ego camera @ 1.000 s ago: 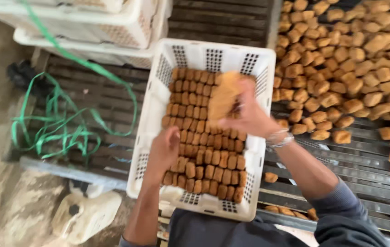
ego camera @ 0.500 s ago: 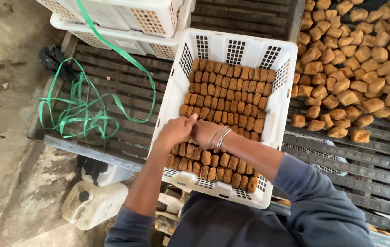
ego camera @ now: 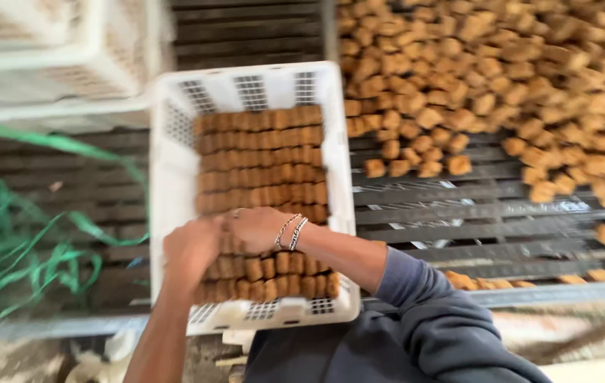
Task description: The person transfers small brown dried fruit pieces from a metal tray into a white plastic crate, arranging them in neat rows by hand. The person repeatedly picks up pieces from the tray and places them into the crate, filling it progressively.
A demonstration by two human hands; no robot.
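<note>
- Nearest you, your left hand (ego camera: pixel 190 248) and right hand (ego camera: pixel 258 228) lay side by side over the lower rows of brown blocks (ego camera: pixel 260 177) in the white crate (ego camera: pixel 175 170); the frame was blurred, so I cannot tell how far the fingers were curled or whether either hand gripped a block, only that both rested on the packed rows
- Your right wrist carried thin metal bracelets (ego camera: pixel 290 232), and the grey sleeve (ego camera: pixel 416 312) covered that arm from the forearm down
- To do this step well, in my judgement, you needed to press flat and evenly with both palms, so the pieces seated in line without being squashed or knocked out of their rows
- You were also wise to keep the bracelets lifted off the blocks, since they could have dragged across the top layer
- The blocks sat in tidy rows filling most of the crate, which stood on the dark slatted bench (ego camera: pixel 458 213) with its near rim just in front of you
- To your left, loose green strapping (ego camera: pixel 47 248) lay in loops on the slats, near the crate's side, where it could have snagged a hand or the crate if you slid it that way
- To your right and farther off, a large loose heap of blocks (ego camera: pixel 529 78) spread over the bench, a few strays lying close to the crate wall
- Farthest, at the upper left, more white crates (ego camera: pixel 47 57) stood stacked just beyond yours, leaving little room to push it away from you
</note>
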